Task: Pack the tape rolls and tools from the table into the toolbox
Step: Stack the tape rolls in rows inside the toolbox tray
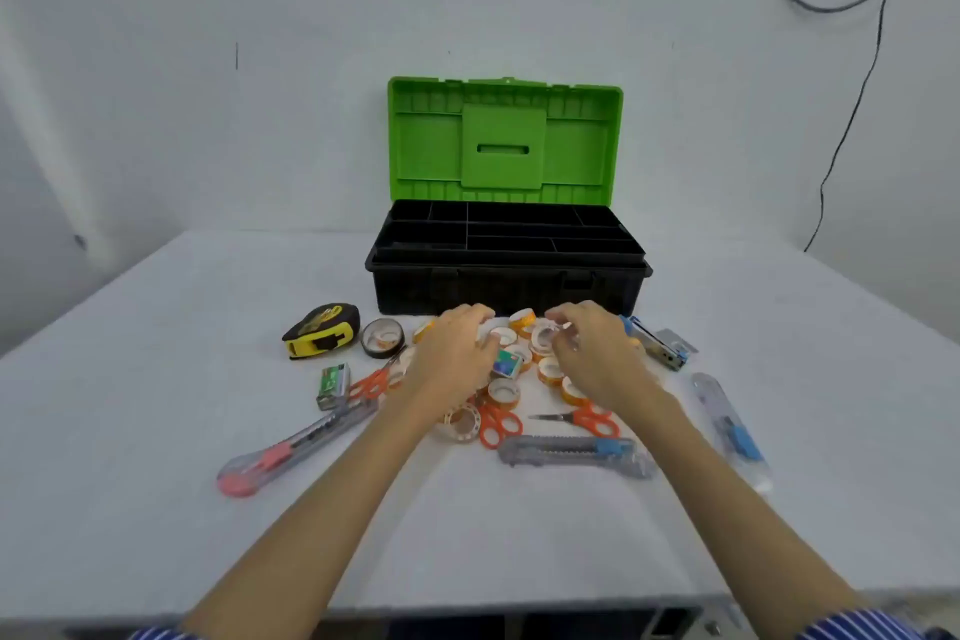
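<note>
Head view: your left hand [457, 348] and right hand [592, 353] each curl round small tape rolls [522, 320] heaped at 6 o'clock of the open toolbox [506, 286] on the surface [156, 327]. Rolls look light, stiff, slippery; pinch through the cores.

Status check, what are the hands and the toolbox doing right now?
Left hand and right hand both gripping tape rolls. Toolbox open, tray compartments look empty. Nothing blocking the way.
</note>
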